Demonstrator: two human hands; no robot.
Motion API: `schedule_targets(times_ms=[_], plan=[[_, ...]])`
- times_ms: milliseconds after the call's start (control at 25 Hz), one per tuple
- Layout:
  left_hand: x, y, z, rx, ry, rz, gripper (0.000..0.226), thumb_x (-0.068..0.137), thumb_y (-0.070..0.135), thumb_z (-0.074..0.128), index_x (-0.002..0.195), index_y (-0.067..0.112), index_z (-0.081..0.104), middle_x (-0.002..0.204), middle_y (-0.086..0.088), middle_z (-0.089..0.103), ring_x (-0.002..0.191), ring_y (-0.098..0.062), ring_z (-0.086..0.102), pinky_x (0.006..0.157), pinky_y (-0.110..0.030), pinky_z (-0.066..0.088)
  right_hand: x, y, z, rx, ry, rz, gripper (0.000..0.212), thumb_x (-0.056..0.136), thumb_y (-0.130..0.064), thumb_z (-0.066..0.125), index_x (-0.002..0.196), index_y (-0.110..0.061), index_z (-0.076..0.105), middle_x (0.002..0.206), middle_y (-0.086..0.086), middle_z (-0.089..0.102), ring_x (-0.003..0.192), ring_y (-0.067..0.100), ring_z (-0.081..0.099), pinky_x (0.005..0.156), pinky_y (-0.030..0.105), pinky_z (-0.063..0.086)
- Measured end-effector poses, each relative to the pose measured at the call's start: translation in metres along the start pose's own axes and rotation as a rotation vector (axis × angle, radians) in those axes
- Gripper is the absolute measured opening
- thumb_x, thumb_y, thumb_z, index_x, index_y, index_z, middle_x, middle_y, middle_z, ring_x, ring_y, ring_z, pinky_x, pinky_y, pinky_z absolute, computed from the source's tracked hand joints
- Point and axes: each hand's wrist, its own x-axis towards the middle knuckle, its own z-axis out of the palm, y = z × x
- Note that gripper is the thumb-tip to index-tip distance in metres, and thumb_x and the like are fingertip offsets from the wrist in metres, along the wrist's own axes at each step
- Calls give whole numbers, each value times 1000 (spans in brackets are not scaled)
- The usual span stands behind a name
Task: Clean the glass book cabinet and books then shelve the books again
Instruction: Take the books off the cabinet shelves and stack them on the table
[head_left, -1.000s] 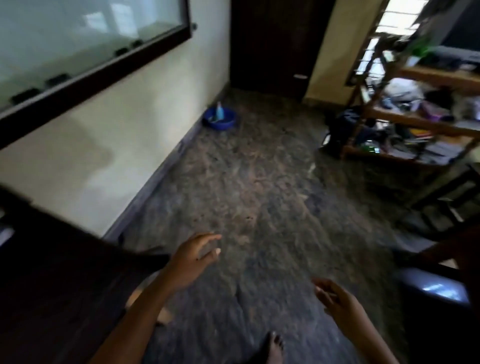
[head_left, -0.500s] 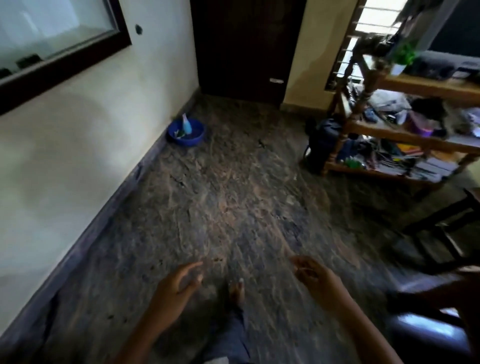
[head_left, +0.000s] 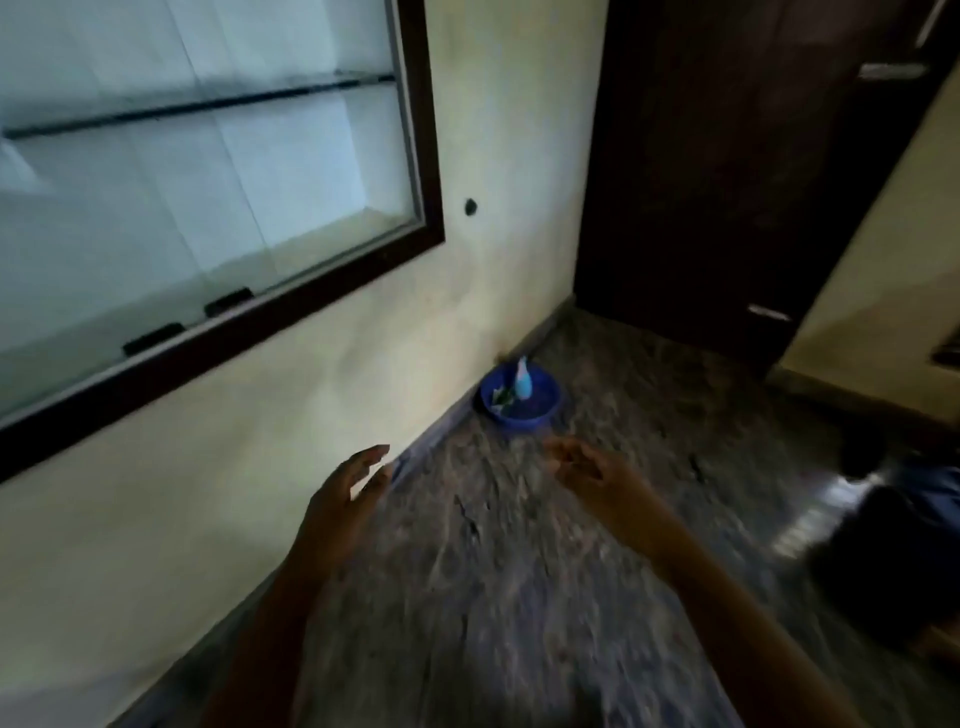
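Observation:
The glass book cabinet (head_left: 208, 197) is set into the cream wall at the upper left, framed in dark wood, with a glass shelf inside and no books showing. A blue basin (head_left: 521, 402) stands on the floor by the wall's foot, holding a pale blue spray bottle (head_left: 522, 381) and a crumpled cloth. My left hand (head_left: 343, 499) is stretched forward, fingers straight and empty, short of the basin. My right hand (head_left: 597, 475) reaches ahead beside it with loosely bent fingers, holding nothing. No books are in view.
A dark wooden door (head_left: 753, 166) stands closed behind the basin. The floor (head_left: 519, 597) is dark mottled stone. A dark bag or bundle (head_left: 893, 551) lies on the floor at the right edge. A small black knob (head_left: 470, 207) sits on the wall.
The view has swung left and up, bringing the cabinet and basin closer and the wooden rack out of sight. Both hands have risen and stretched toward the basin.

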Motion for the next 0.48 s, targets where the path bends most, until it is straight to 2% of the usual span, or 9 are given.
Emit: schedule_targets(times_ms=[40,120,240,360,480], plan=[[36,15,2,11,27,25,35,94,27,52,128,19,55,133,2,54,123,-16,49,98,-25,36,35,8,-13,6,20,-24,19,93,-18,53,100,-36,54,105,-1,62,88,8,58,77,22,46],[105,38,9,42,88,82,36,94,28,51,129,23,52,131,9,50,122,-11,45,96,-23,34,102,22,-43,-24,44,-43,18,93,-20,54,104,-35,56,109,-2,62,95,12,59,86,27,46],[189,67,10,112,205,137,39,90,35,51,129,30,50,131,13,46,125,-10,43,100,-24,33,205,16,-83,2,-4,-73,20,91,-22,56,96,-41,58,111,-2,65,96,12,61,90,30,48],[275,103,-9,229,334,256,52,82,44,48,133,29,45,138,10,43,129,-11,39,106,-28,31,329,-46,-105,31,-87,-230,26,88,-16,60,93,-41,57,100,-10,65,92,6,61,78,16,47],[352,132,-54,463,495,411,54,89,55,44,137,34,32,146,14,26,141,-10,17,115,-34,19,439,-137,-100,28,-147,-480,22,86,-20,62,99,-37,61,100,-20,63,89,-9,59,83,15,44]])
